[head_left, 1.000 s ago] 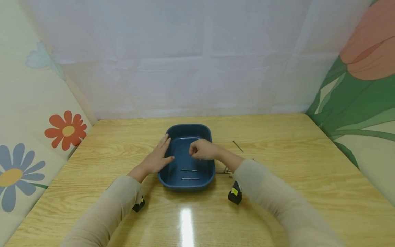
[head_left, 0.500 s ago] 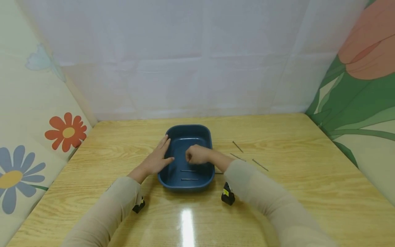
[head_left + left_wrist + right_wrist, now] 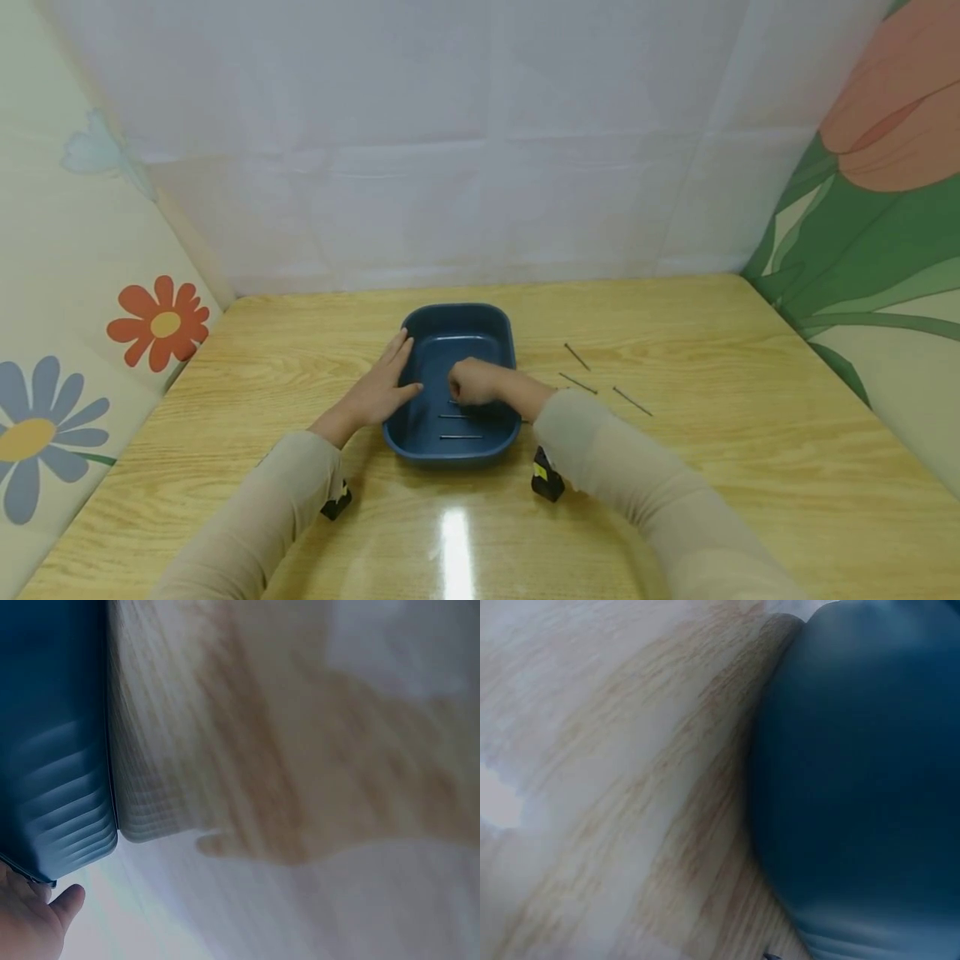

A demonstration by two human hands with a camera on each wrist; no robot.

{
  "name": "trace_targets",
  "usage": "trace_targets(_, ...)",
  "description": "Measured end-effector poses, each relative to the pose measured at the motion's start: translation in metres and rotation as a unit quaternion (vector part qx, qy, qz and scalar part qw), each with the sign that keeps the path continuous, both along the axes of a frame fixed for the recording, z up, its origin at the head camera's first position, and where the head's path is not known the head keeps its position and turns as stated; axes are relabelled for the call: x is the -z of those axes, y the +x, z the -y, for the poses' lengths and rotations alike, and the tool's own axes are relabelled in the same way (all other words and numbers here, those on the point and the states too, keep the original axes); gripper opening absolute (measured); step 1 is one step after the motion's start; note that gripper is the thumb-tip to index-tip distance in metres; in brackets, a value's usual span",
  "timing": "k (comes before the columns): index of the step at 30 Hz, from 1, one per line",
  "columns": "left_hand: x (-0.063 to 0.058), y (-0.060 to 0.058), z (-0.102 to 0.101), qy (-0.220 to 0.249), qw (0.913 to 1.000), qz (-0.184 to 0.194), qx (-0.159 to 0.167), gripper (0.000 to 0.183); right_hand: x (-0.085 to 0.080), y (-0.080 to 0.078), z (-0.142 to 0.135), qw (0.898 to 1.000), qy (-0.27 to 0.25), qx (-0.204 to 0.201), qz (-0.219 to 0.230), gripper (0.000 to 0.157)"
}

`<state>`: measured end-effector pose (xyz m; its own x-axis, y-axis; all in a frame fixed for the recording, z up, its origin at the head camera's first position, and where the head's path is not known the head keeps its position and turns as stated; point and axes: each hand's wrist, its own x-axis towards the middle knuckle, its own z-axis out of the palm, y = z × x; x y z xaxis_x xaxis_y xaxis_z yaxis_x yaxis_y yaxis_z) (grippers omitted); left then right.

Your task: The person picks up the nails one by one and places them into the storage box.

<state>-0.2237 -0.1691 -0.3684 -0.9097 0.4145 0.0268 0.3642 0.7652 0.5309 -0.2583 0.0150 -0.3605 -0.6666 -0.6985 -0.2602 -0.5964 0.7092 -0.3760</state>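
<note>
A dark blue rectangular tray sits on the wooden table. My left hand lies along its left rim with fingers straight and thumb over the inside; in the left wrist view the thumb and part of the left hand show beside the blue wall. Inside the tray, my right hand is low over the floor with fingers curled, and the end of a thin nail shows at its fingertips. Just nearer to me, two dark nails lie side by side across the tray floor. The right wrist view shows no fingers.
Right of the tray, several loose nails lie on the wooden table, one partly hidden between the tray and the right sleeve. Black wrist cameras hang below both wrists. A white cloth stands behind the table.
My right hand has moved a little nearer to me and lower in the tray, uncovering nails on the table. A third nail end now shows under its fingers. The left hand stays put.
</note>
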Motion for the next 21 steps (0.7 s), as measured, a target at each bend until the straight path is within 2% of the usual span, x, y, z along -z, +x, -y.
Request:
trace_targets(14,0.0011,-0.0005,0.0009,0.003,1.0,-0.002,0.001,0.069,-0.0001,0.0054,0.0031,1.0,0.021,0.009,-0.013,0.018)
trace_targets(21,0.0017,-0.0012,0.0007,0.0,1.0,0.0,0.001,0.069,-0.0005,0.0064,0.0012,1.0,0.021,0.015,-0.001,0.015)
